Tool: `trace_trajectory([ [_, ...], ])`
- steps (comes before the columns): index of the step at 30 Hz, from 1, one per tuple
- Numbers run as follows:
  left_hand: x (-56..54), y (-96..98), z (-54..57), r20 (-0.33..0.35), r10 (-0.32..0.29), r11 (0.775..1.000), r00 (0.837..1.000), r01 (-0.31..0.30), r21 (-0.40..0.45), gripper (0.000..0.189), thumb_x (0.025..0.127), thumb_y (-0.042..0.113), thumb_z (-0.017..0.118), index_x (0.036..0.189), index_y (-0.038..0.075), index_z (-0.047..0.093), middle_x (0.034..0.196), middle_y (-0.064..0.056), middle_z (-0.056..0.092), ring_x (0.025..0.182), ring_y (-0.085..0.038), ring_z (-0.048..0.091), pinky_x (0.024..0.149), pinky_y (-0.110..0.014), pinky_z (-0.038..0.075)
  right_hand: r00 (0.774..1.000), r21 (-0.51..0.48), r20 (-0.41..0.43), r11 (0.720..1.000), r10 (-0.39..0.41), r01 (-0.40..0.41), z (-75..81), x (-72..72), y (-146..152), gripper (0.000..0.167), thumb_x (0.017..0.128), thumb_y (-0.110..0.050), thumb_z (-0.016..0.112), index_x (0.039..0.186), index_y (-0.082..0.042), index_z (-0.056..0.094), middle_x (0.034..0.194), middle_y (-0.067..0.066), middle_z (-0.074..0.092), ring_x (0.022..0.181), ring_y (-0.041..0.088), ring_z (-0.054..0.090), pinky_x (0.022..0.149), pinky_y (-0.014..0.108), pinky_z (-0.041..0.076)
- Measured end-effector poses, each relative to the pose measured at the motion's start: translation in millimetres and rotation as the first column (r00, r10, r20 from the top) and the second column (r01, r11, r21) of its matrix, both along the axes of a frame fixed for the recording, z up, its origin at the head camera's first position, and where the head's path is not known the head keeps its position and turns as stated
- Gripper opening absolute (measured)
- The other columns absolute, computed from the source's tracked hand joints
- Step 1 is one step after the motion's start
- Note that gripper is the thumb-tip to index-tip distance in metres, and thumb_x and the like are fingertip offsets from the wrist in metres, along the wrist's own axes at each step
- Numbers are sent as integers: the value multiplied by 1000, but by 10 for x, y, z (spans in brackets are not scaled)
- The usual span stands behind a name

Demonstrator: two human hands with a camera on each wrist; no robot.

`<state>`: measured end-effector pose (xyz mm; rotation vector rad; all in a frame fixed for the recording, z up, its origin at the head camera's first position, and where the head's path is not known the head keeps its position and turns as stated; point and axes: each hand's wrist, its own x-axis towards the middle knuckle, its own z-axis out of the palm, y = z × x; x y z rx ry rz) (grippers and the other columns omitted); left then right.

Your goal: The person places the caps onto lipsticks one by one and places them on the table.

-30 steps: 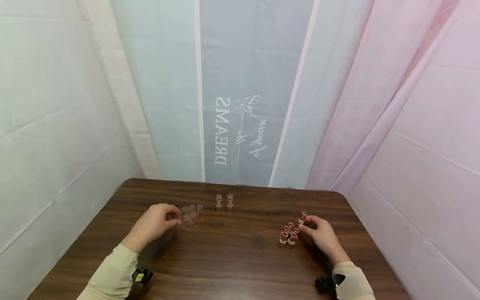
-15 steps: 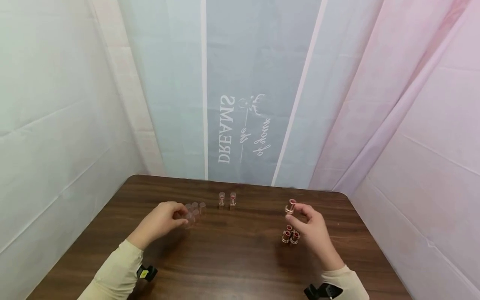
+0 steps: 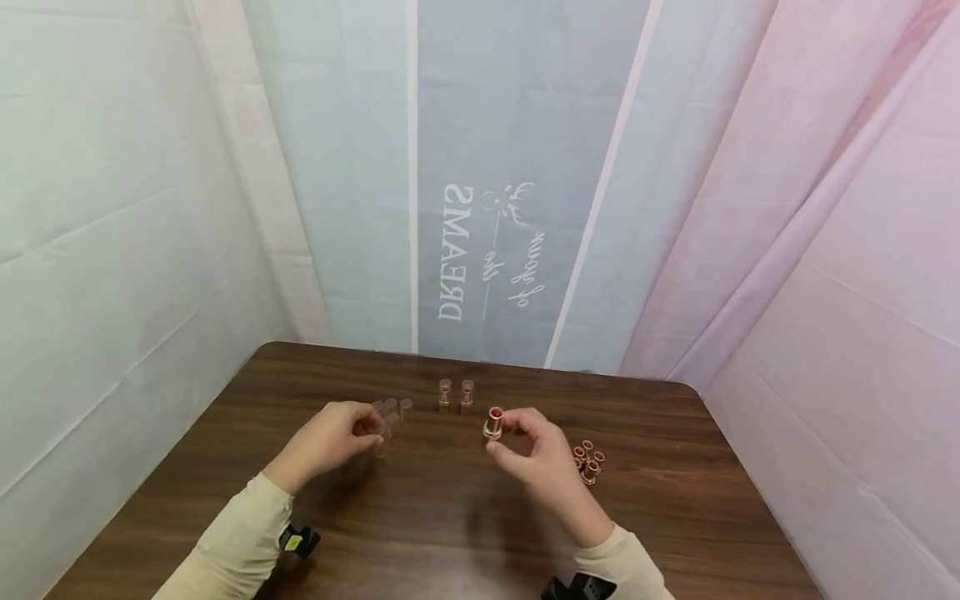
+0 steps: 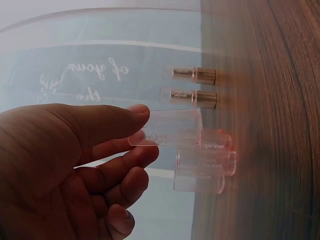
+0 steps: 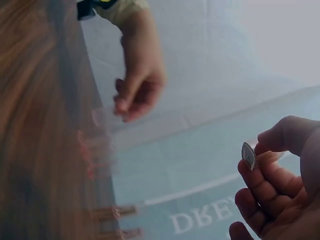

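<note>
My right hand (image 3: 543, 458) pinches an uncapped lipstick (image 3: 493, 423) between thumb and fingers, its red tip upward, above the middle of the table. In the right wrist view the base of that lipstick (image 5: 248, 156) shows. At the left, my left hand (image 3: 333, 442) pinches a clear lipstick cap (image 4: 175, 127) between thumb and index finger, as the left wrist view shows. Beside it stand several more clear caps (image 3: 392, 408). Two lipsticks with clear caps on, one (image 3: 445, 396) left of the other (image 3: 467, 396), stand upright farther back.
Several uncapped lipsticks (image 3: 591, 471) stand grouped to the right of my right hand, partly hidden by it. The brown wooden table (image 3: 420, 533) ends at a printed curtain (image 3: 517, 150) behind it.
My right hand has lifted a lipstick from the right-hand group and carried it left to mid-table. My left hand has stayed near the caps, shifting only slightly in view.
</note>
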<state>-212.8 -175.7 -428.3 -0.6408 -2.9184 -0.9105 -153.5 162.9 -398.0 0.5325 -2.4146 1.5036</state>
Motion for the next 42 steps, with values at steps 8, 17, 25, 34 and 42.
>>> trace_trajectory([
  [8, 81, 158, 154, -31, -23, 1000, 999, 23, 5, 14, 91, 17, 79, 105, 15, 76, 91, 10, 68, 78, -2, 62, 69, -25, 54, 1000, 59, -7, 998, 13, -13, -234, -20, -199, 22, 83, -14, 84, 95, -27, 71, 94, -8, 64, 92, 18, 61, 84, 29, 50],
  [17, 243, 370, 543, -206, -108, 991, 973, 123, 58, 15, 92, 19, 78, 108, 17, 76, 96, 11, 69, 82, -2, 60, 72, -26, 55, 997, 60, -43, 996, 69, -67, -357, -46, -237, 18, 86, -19, 83, 99, -25, 72, 95, -11, 63, 93, 15, 61, 82, 27, 50],
  [25, 300, 559, 978, -255, -178, 974, 951, 207, 93, 17, 94, 21, 77, 110, 19, 75, 96, 12, 68, 76, -2, 62, 71, -25, 55, 991, 80, -91, 992, 101, -94, -382, -73, -226, 21, 85, -18, 85, 95, -31, 72, 99, -20, 67, 102, 6, 61, 91, 33, 53],
  [34, 337, 822, 1167, -283, -246, 960, 927, 273, 57, 19, 91, 21, 79, 110, 17, 77, 96, 14, 69, 86, -3, 60, 77, -28, 53, 983, 88, -125, 988, 134, -124, -383, -45, -200, 15, 88, -25, 83, 98, -30, 73, 102, -19, 68, 104, 8, 61, 91, 38, 54],
  [42, 377, 943, 1150, -267, -264, 963, 927, 269, -16, 16, 91, 22, 80, 107, 20, 78, 95, 15, 69, 89, -8, 61, 79, -27, 51, 979, 76, -147, 988, 141, -131, -368, -56, -221, 14, 89, -27, 82, 99, -30, 73, 102, -19, 69, 103, 8, 61, 90, 35, 53],
])
